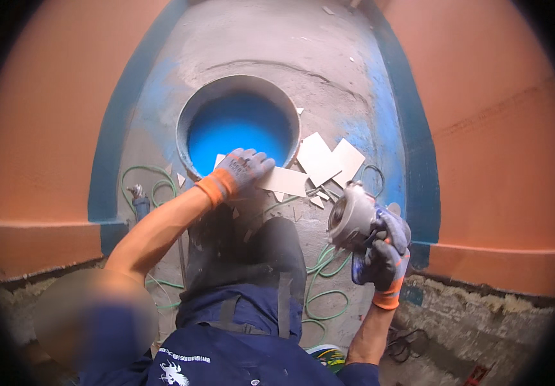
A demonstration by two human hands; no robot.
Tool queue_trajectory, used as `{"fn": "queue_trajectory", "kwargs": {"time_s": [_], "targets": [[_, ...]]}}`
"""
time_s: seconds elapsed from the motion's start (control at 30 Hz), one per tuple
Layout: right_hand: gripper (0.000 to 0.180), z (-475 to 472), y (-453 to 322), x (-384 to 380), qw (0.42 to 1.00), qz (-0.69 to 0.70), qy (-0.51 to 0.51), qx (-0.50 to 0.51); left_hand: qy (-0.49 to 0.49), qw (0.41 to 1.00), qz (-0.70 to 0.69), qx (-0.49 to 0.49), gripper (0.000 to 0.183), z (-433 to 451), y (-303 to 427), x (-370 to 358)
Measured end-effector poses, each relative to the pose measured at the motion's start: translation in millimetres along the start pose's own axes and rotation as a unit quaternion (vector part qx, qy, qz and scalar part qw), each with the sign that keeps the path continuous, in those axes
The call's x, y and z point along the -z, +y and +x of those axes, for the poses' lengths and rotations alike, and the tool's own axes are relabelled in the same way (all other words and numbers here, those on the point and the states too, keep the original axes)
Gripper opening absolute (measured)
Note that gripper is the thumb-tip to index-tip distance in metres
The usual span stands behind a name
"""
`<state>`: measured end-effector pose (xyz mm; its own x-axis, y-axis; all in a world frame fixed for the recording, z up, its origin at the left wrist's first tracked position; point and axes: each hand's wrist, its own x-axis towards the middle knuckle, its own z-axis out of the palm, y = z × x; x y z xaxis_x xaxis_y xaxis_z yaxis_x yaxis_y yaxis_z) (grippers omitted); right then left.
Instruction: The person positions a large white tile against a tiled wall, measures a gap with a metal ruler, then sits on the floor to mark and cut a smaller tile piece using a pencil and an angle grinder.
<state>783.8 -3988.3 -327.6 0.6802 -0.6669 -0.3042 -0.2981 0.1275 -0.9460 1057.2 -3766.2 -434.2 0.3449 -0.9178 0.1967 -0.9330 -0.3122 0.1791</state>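
Observation:
My left hand (244,169), in a grey and orange work glove, presses on a pale flat tile piece (283,182) at the near rim of a large round container (298,130). The container's inside looks bright blue. Another pale corner shows beside the fingers. In my right hand (387,251), gloved too, is a handheld angle grinder (354,219) with a grey, dusty guard, held clear of the tile piece at its right. Whether its disc is turning cannot be told. Haze hangs over my knees.
Pale tiles (317,157) and broken shards (317,201) lie right of the container. Green cord or hose (328,299) loops over the concrete floor. A blue and metal tool (140,202) lies at left. Orange walls with dark teal borders (417,144) rise on both sides.

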Motion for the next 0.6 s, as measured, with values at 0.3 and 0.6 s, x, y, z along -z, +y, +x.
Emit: {"fn": "queue_trajectory", "kwargs": {"time_s": [0.3, 0.6], "targets": [[0.021, 9, 57, -33, 0.823, 0.556, 0.088, -0.074, -0.015, 0.999, 0.030, 0.037, 0.049, -10, 23, 9], [0.014, 14, 72, -71, 0.810, 0.572, 0.102, -0.078, -0.021, 0.999, 0.016, 0.032, 0.064, -11, 21, 10]]}}
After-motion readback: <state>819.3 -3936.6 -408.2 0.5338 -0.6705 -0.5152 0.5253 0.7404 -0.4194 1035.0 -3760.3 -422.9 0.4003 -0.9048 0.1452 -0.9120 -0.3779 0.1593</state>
